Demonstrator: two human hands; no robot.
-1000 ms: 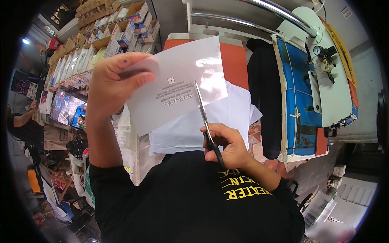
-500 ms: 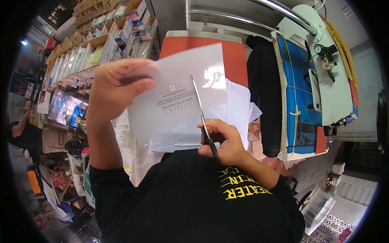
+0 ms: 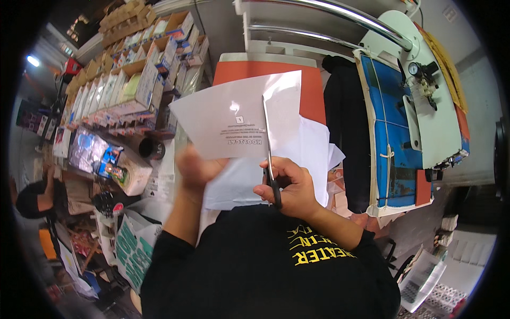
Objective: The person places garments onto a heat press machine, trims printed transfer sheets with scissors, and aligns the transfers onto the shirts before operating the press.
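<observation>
My left hand (image 3: 199, 166) is motion-blurred at the lower left of a thin, glossy, printed sheet (image 3: 207, 111), its fingers partly hidden. My right hand (image 3: 289, 186) grips black-handled scissors (image 3: 275, 189), whose long steel blades point away from me and lie along the right part of the sheet. Beneath the sheet is a stack of white fabric (image 3: 313, 149) in front of an orange pad (image 3: 308, 82).
Black fabric (image 3: 348, 133) hangs beside the pad. A press with steel rails, a gauge and a blue padded platen (image 3: 392, 170) stands right. At left are cardboard boxes (image 3: 135, 95), a glowing screen (image 3: 95, 154) and another person's dark sleeve (image 3: 34, 199).
My left hand has moved down and right from the sheet's upper-left corner, uncovering it. The sheet has dropped slightly and flattened. My right hand with the scissors has shifted slightly left.
</observation>
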